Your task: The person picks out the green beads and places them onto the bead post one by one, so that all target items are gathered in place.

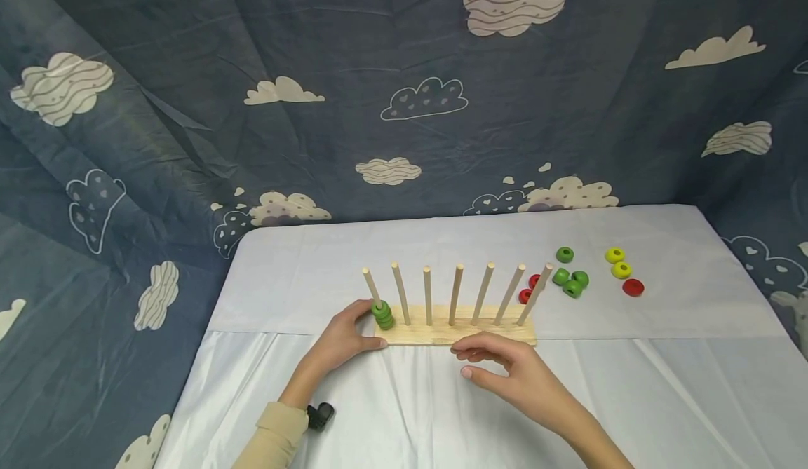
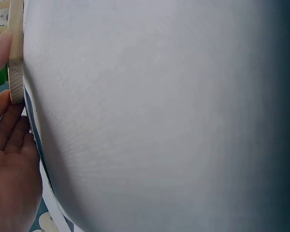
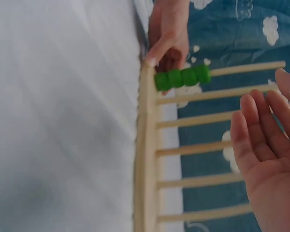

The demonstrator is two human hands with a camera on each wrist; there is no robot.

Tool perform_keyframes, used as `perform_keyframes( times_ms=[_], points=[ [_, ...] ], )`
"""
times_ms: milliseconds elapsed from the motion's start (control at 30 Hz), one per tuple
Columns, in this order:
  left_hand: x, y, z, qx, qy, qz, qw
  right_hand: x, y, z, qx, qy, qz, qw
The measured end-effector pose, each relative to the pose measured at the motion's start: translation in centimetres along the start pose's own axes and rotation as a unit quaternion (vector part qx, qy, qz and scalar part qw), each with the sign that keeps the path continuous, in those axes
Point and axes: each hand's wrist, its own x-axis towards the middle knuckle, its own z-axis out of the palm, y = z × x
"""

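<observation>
A wooden peg board (image 1: 416, 334) with a row of upright pegs stands on the white cloth. Several green beads (image 1: 382, 315) are stacked at the foot of its leftmost peg; the right wrist view shows the green stack (image 3: 181, 77) from the side. My left hand (image 1: 341, 339) grips the board's left end, thumb at the front edge and fingers round behind. In the left wrist view that board end (image 2: 16, 72) lies between thumb and fingers. My right hand (image 1: 514, 371) hovers by the front edge, right of the middle, fingers loosely bent with nothing in them.
Right of the board lie several loose green beads (image 1: 572, 288), two yellow beads (image 1: 621, 270) and a red bead (image 1: 633, 287). Two more red beads (image 1: 525, 296) sit behind the rightmost peg. A dark cloud-patterned curtain (image 1: 429, 146) hangs behind the table.
</observation>
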Motion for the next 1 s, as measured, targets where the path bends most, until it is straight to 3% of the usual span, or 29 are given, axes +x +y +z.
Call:
perform_keyframes(
  times_ms=[333,700,867,1000],
  points=[
    [0.0,0.0,0.1,0.005,0.001,0.001,1.0,-2.2,3.3,-1.6,0.026,0.071,-0.024,0.9968],
    [-0.1,0.0,0.0,-0.002,0.001,0.005,1.0,-4.1,6.6,-4.1,0.043,0.158,0.045,0.9855],
    [-0.1,0.0,0.0,-0.003,0.0,0.008,1.0,-4.5,7.9,-5.5,0.025,0.188,0.045,0.9808],
    [-0.1,-0.1,0.1,-0.004,0.0,0.01,0.9999,-4.4,8.7,-6.7,-0.028,0.219,0.053,0.9738]
  ],
)
